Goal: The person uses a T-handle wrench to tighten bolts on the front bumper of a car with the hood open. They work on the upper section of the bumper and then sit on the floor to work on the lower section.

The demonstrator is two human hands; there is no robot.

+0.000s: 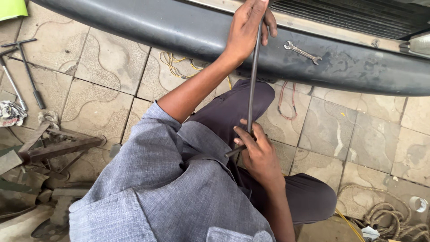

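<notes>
Dark metal rod (pixel 253 76) between left hand (pixel 246 29) and right hand (pixel 259 154).

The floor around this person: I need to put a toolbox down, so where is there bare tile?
Bare tiles lie between the T-handled tools and yellow wires, and right of the knee, below the bumper. Scrap metal crowds the lower left; rope fills the lower right corner.

bumper (pixel 179 31) blocks ahead; scrap (pixel 40 152) left; tiles (pixel 358 130) open right

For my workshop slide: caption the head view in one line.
Left hand and right hand grip a long dark metal rod against a car bumper bearing a spanner.
</notes>
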